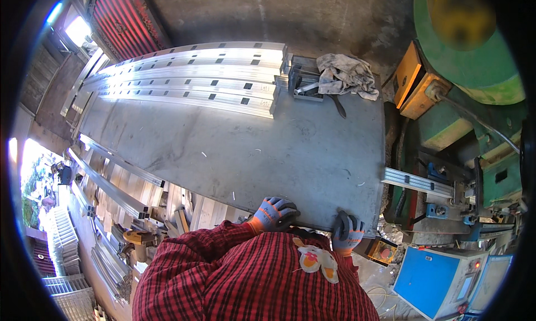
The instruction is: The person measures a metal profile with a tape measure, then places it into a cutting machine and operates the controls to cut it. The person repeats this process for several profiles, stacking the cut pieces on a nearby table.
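A grey metal-topped table (234, 148) stretches in front of me. My left hand (275, 213), in a grey and orange glove with dark fingertips, lies at its near edge, fingers pointing right and holding nothing I can see. A little to the right, my right hand (347, 231), gloved alike, rests on the same edge near the corner; its fingers reach forward over the tabletop, somewhat apart. On the far left side of the table lies a stack of long silver metal profiles (195, 75) with dark square cutouts, touched by neither hand.
At the table's back stand a metal tray (304, 78), a crumpled rag (346, 75) and a dark-handled tool (338, 106). A green machine (480, 86) rises at right, with a slotted metal piece (419, 182) in its fixture. A blue control box (427, 279) stands lower right; metal bars (111, 187) lie left.
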Available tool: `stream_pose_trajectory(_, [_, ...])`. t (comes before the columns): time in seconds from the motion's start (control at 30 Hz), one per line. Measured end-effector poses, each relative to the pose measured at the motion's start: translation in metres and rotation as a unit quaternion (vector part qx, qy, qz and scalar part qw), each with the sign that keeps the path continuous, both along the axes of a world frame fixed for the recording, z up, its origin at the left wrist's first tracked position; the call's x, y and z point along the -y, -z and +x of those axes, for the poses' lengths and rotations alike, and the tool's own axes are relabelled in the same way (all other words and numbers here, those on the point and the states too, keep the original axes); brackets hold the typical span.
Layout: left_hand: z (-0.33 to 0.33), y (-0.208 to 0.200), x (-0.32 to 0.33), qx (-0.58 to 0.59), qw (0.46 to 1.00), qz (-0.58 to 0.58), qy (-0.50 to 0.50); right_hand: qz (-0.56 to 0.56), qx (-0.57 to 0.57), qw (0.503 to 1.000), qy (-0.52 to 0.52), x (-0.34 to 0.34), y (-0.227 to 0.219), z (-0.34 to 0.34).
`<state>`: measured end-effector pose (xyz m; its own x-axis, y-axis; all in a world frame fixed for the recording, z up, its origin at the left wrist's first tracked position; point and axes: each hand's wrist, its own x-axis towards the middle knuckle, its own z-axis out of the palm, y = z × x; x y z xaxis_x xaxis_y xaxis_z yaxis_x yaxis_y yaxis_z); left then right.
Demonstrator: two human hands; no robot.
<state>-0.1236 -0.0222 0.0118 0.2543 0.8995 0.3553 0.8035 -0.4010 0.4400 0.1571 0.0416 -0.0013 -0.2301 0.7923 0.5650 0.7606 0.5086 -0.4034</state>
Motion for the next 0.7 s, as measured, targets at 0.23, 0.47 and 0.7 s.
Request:
stream_pose_trajectory(0.23, [0.000,0.001,-0.005,0.017,1.000,0.009,0.018,-0.016,0.015,1.000,-0.018,0.001,0.008,0.007])
stream_pose_trajectory(0.47, [-0.001,0.014,0.004,0.024,1.000,0.014,0.001,-0.008,0.012,1.000,-0.016,0.004,0.002,0.000])
stream_pose_trajectory(0.7, [-0.004,0.013,0.002,0.015,1.000,-0.012,0.007,-0.013,0.008,1.000,-0.019,0.004,0.010,0.002])
